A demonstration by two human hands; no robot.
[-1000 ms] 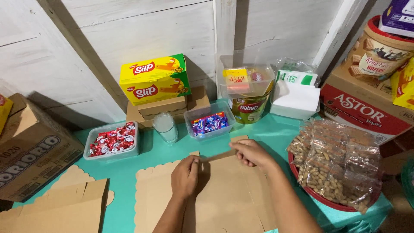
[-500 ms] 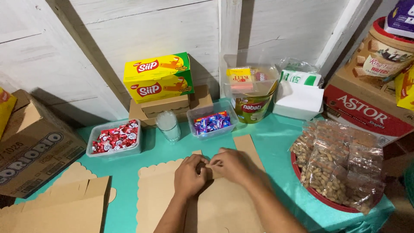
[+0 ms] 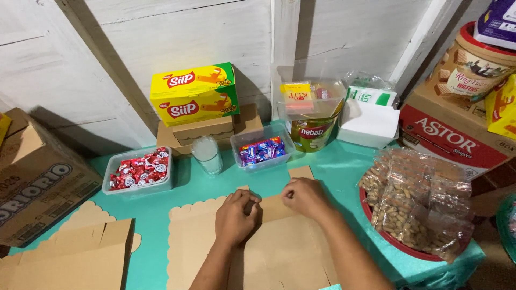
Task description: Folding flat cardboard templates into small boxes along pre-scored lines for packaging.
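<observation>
My right hand (image 3: 305,196) has drawn back from my left hand (image 3: 236,214) since half a second ago, when the two met at the fold; now they sit a little apart. Both press on the flat brown cardboard blank (image 3: 269,247) with its scalloped edge, lying on the teal bench (image 3: 333,164) right in front of me. My left grip is curled narrow over the raised flap; my right grip pinches the flap's edge with fingers bent.

At my left lies another folded cardboard piece (image 3: 70,258), and past it a large brown carton (image 3: 37,177). At my right a red basket (image 3: 387,231) holds clear bags of peanuts (image 3: 416,201).

Farther on stand a clear tub of red sweets (image 3: 138,171), a small plastic cup (image 3: 206,154) and a clear tub of blue and purple sweets (image 3: 262,151). Behind them a yellow and green box (image 3: 194,94) rests on brown boxes, beside a green tin (image 3: 312,131) topped by a clear container, and a white box (image 3: 368,124). A red carton (image 3: 451,137) stands at far right. The wall (image 3: 161,32) is white painted planks.
</observation>
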